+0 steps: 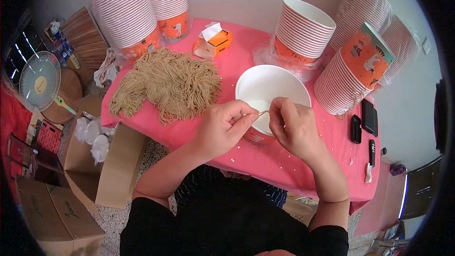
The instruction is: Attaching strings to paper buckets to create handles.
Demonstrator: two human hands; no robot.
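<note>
Over the near rim of a paper bucket (246, 83), white inside and orange outside, my two hands work on a short tan cord (263, 112). My left hand (222, 127) pinches one end between thumb and forefinger. From there the cord runs to the curled fingers of my right hand (296, 128), which is closed on its other end; those fingertips are partly hidden. To the left of the bucket lies a large heap of tan cords (170, 83), the same colour as the held one.
Stacked buckets (303, 26) stand behind, more stacks (343, 83) rise at the right, and tall wrapped stacks (125, 7) at the back left. An orange tissue box (219, 43) sits at the back. Black items (369, 118) lie far right. An open carton (118, 166) stands left of the pink-covered table (251, 163).
</note>
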